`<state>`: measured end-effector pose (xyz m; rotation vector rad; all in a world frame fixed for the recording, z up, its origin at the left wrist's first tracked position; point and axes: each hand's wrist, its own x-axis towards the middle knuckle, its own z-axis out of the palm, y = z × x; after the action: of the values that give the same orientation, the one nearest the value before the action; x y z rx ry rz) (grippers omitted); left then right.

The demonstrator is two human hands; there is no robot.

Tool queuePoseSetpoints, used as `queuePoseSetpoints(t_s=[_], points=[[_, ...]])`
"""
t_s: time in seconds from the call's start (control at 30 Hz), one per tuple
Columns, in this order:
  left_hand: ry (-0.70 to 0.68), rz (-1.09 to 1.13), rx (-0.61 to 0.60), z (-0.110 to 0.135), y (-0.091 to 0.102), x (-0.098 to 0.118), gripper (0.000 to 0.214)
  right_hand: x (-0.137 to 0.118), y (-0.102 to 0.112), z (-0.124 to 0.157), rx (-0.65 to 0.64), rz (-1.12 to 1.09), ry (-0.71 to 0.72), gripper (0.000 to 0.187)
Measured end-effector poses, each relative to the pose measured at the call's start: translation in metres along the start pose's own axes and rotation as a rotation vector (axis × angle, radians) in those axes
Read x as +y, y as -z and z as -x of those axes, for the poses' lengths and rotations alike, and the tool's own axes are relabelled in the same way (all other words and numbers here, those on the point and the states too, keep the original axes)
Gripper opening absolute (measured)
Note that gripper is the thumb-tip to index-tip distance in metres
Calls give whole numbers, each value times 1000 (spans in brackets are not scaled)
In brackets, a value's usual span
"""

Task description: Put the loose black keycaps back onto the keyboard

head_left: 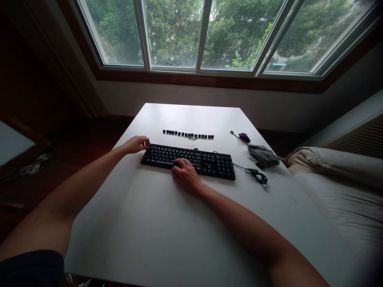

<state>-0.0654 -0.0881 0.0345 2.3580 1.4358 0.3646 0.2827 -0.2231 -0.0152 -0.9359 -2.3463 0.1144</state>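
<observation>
A black computer keyboard (191, 159) lies slightly askew on the white table. At its far left corner is my left hand (137, 144), fingers bent and closed down against the corner keys; what is between the fingertips is too small to make out. My right hand (186, 175) is closed on the near edge at the middle of the keyboard, fingers curled over the lower keys. Beyond the keyboard, several loose black keycaps (178, 134) stand in a row. The keyboard's black cable (255, 173) is bundled at the right, its USB plug showing.
On the table's right side lie a toothbrush (238, 137), a small purple item (244, 138) and a grey cloth (263, 155). Beside the white table (167, 239) is a light padded seat (338, 187). A window (173, 36) is ahead.
</observation>
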Motion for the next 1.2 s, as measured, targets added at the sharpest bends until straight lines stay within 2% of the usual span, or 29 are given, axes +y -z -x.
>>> queuePoseSetpoints(t_s=[0.2, 0.37, 0.47, 0.57, 0.63, 1.03, 1.13, 1.2], points=[[166, 206, -121, -6, 5, -3, 38, 0, 2, 0, -7, 1, 1, 14], [218, 353, -66, 2, 0, 1, 43, 0, 3, -1, -14, -17, 2, 14], [324, 421, 1, 6, -7, 3, 49, 0, 2, -1, -14, -30, -6, 13], [434, 536, -18, 6, -11, 1, 61, 1, 1, 0, -13, -28, -5, 14], [447, 600, -57, 4, -11, -2, 65, 1, 0, 0, -14, -22, -5, 14], [506, 602, -112, -2, -11, -9, 61, 0, 0, -1, 5, -11, 0, 13], [486, 565, -129, -4, -10, -9, 56, 0, 0, 0, 1, -9, -1, 13], [501, 533, -98, -8, -12, -7, 48, 1, 0, 0, 0, -7, 0, 13]])
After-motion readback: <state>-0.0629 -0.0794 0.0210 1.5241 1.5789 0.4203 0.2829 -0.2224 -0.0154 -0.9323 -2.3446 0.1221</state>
